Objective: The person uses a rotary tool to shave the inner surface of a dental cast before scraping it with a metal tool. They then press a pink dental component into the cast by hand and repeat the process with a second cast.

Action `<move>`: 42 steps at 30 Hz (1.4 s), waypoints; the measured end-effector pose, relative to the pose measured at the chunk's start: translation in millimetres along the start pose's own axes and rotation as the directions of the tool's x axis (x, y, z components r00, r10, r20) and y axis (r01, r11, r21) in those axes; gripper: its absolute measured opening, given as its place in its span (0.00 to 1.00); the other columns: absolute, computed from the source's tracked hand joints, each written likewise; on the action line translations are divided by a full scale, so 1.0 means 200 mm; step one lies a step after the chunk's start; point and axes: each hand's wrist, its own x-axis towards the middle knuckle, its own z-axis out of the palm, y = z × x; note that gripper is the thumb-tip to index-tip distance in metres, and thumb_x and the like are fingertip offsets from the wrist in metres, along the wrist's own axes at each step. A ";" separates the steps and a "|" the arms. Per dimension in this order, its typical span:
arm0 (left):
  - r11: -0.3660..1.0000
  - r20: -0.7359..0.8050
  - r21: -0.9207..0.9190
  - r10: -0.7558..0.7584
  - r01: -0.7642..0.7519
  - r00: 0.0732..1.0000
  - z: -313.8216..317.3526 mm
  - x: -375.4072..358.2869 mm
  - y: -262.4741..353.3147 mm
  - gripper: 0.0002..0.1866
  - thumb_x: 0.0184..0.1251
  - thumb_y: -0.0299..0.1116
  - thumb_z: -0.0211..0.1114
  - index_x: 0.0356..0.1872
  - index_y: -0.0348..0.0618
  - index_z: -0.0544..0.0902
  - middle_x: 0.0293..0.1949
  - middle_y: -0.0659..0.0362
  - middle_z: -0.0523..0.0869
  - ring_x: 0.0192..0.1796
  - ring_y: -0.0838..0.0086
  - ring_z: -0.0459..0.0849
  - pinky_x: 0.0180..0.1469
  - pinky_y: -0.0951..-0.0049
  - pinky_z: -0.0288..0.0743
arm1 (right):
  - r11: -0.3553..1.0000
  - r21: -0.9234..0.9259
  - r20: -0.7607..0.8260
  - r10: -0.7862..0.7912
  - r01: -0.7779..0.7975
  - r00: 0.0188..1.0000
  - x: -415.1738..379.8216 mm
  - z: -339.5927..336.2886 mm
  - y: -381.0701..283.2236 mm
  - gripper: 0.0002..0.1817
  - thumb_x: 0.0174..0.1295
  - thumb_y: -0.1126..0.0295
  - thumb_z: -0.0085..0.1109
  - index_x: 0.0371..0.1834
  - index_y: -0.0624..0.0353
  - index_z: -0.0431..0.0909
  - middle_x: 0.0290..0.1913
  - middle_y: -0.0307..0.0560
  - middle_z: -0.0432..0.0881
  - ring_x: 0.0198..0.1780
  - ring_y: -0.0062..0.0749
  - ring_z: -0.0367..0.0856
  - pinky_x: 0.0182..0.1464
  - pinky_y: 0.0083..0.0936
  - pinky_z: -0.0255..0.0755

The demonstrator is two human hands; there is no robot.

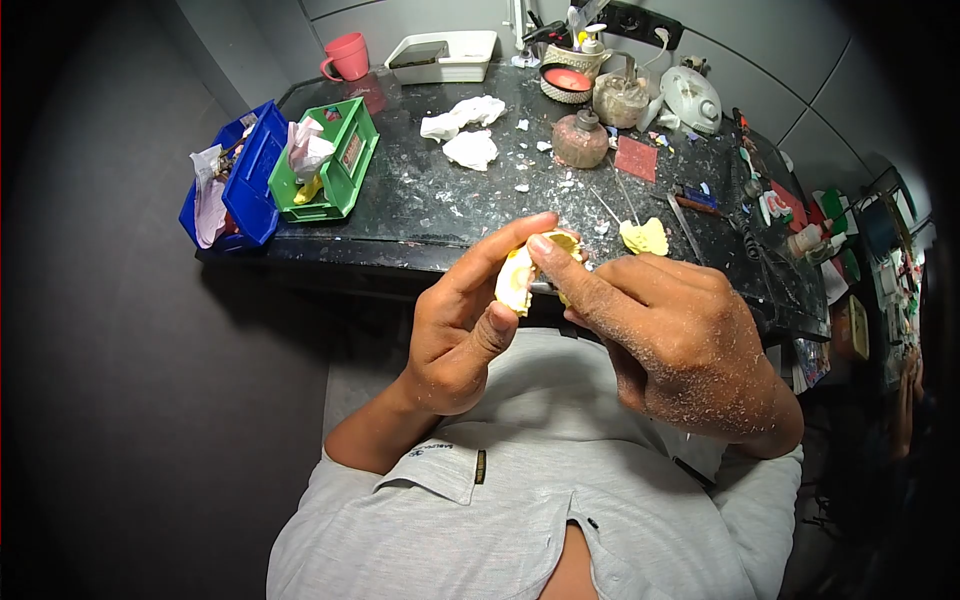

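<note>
My left hand (455, 325) holds a small pale yellow plaster dental cast (514, 283) between thumb and fingers, above the front of my shirt. Close on its right is my right hand (685, 330), dusted with pale powder, its thumb resting against the cast. The fingers of that hand are curled round a slim metal tool (543, 287); only a short shiny part of it shows and its kind is hidden. On the bench just beyond the right hand lies another yellow plaster piece (645, 237).
The dark bench (400, 215) is strewn with white crumbs. A blue bin (245, 190) and a green bin (340, 170) stand at left, near a pink mug (347, 57) and white tray (470, 62). Crumpled tissue (470, 150), a pink bottle (580, 140) and hand tools (688, 225) lie farther back and right.
</note>
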 end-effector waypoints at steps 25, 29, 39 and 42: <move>1.000 0.002 -0.013 -0.011 0.011 1.000 0.00 0.00 0.00 0.44 0.81 0.53 0.62 0.78 0.20 0.60 0.71 0.33 0.76 0.74 0.53 0.77 0.79 0.54 0.67 | 1.000 0.015 -0.017 0.006 -0.006 1.000 0.00 0.02 0.01 0.42 0.49 0.87 0.71 0.74 0.59 0.78 0.32 0.47 0.84 0.32 0.38 0.84 0.34 0.36 0.79; 1.000 0.008 -0.016 -0.012 0.013 1.000 -0.01 0.00 -0.01 0.44 0.81 0.52 0.62 0.78 0.20 0.60 0.71 0.33 0.76 0.74 0.53 0.77 0.79 0.54 0.67 | 1.000 0.031 -0.031 0.001 0.000 1.000 0.00 0.03 0.01 0.42 0.49 0.87 0.72 0.74 0.60 0.78 0.32 0.47 0.84 0.32 0.39 0.84 0.34 0.36 0.79; 1.000 0.043 -0.012 -0.005 0.006 0.999 -0.02 0.00 -0.01 0.41 0.83 0.50 0.60 0.78 0.21 0.60 0.71 0.33 0.75 0.75 0.52 0.77 0.79 0.51 0.66 | 0.998 0.067 -0.031 0.016 -0.014 0.999 0.00 0.01 0.01 0.37 0.55 0.85 0.71 0.73 0.60 0.79 0.31 0.49 0.83 0.31 0.39 0.84 0.35 0.34 0.79; 1.000 0.003 -0.008 0.022 -0.022 1.000 0.00 0.00 -0.01 0.40 0.85 0.49 0.57 0.78 0.21 0.60 0.72 0.31 0.75 0.75 0.47 0.76 0.79 0.47 0.66 | 0.973 0.216 -0.185 0.127 -0.086 0.974 0.00 -0.01 0.06 0.29 0.63 0.82 0.67 0.71 0.60 0.81 0.30 0.54 0.83 0.29 0.34 0.83 0.38 0.29 0.79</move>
